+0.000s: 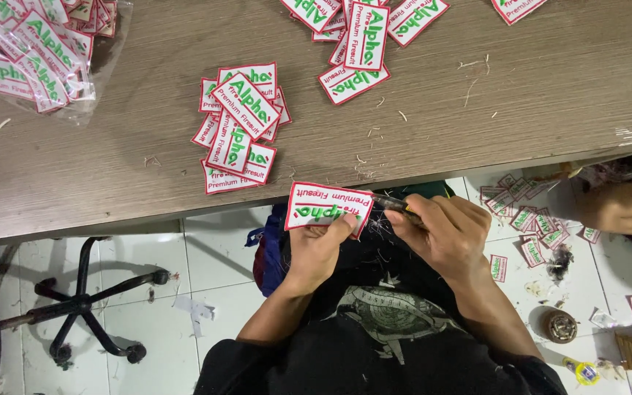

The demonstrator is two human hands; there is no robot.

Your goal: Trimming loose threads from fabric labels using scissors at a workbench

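Patch (328, 206) lay long axis left-right, just near of desk (477, 110) edge | left hand (321, 247) pinched its near edge | right hand (444, 232), at patch's right end, gripped thin tool (389, 201)

Garment workshop: patch piles (239, 132), thread scraps (374, 135), worktable (550, 95).

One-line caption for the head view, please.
Left hand holds a red-edged white patch while right hand works a small tool at its edge.
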